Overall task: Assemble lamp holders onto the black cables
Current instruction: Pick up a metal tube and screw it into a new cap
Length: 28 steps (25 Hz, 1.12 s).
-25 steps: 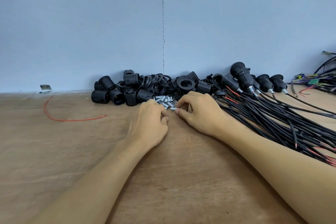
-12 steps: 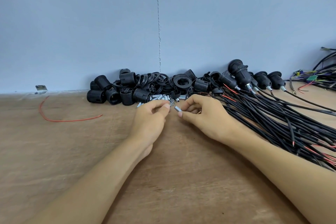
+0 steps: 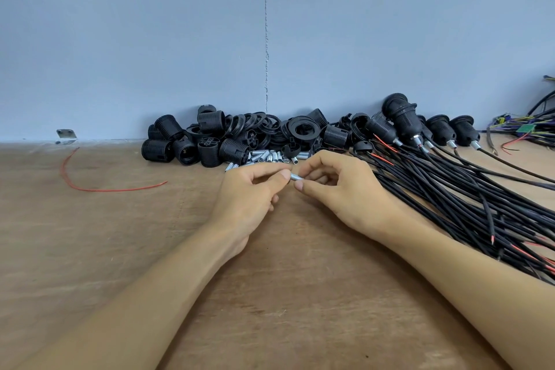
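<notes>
Raised off the table [image 3: 120,249] since before, left hand [image 3: 249,198] and right hand [image 3: 345,198] jointly pinch one metal tube [image 3: 295,176].

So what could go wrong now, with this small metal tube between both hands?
The tube, pinched only at its ends by the left hand and right hand, may slip and get lost among the loose tubes behind. The right forearm lies close to the cables; moving it could drag them.
</notes>
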{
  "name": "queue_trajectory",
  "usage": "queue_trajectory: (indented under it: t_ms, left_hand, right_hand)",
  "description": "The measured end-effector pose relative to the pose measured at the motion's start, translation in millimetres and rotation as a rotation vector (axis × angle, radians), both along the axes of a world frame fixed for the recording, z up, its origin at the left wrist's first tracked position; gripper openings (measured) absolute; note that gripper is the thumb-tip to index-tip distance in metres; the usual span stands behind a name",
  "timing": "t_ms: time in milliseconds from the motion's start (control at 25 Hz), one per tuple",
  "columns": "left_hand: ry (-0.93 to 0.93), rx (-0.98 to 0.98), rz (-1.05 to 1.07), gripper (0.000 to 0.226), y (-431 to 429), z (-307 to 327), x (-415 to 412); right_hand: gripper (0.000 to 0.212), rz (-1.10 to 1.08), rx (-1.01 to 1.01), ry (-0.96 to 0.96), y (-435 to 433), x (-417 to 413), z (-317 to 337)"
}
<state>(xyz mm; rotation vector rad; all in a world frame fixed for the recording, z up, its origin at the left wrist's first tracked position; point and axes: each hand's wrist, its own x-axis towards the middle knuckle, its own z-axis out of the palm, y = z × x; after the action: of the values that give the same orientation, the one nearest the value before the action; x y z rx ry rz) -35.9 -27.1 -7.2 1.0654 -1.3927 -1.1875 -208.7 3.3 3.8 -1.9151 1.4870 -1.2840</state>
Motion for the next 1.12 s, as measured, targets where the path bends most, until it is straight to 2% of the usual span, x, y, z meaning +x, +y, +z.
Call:
queue_trajectory:
  t_ms: [200,440,560,720,800,920,1000,1120]
  left_hand:
    - [-0.015,0.002,-0.030,0.008,-2.4,-0.8,2.0]
    - [-0.008,-0.001,-0.070,0.016,-1.6,0.4,4.6]
    - [-0.001,-0.018,-0.093,0.016,0.7,0.6,4.6]
    - [0.002,-0.024,-0.107,0.013,2.8,1.7,3.9]
    - [0.012,-0.021,-0.101,0.011,3.0,2.1,3.0]
    - [0.054,-0.001,-0.079,0.009,2.7,2.6,2.9]
    - [0.061,0.006,-0.078,0.010,2.7,2.1,3.1]
    - [0.051,0.003,-0.084,0.010,2.6,2.0,3.1]
  right_hand:
    - [0.013,-0.001,-0.029,-0.022,-1.9,-0.4,-2.2]
    - [0.009,0.045,0.062,-0.079,-3.0,-2.7,-0.2]
    - [0.024,0.049,0.108,-0.091,-1.1,-3.0,1.7]
    - [0.051,-0.039,0.134,-0.014,0.3,1.4,3.4]
    - [0.056,-0.059,0.142,-0.037,0.2,2.1,4.9]
    - [0.027,0.031,0.122,-0.067,1.2,-0.7,4.0]
    - [0.021,0.048,0.111,-0.041,-0.3,-2.4,1.8]
    - [0.053,-0.041,0.118,0.054,-3.6,-4.9,1.7]
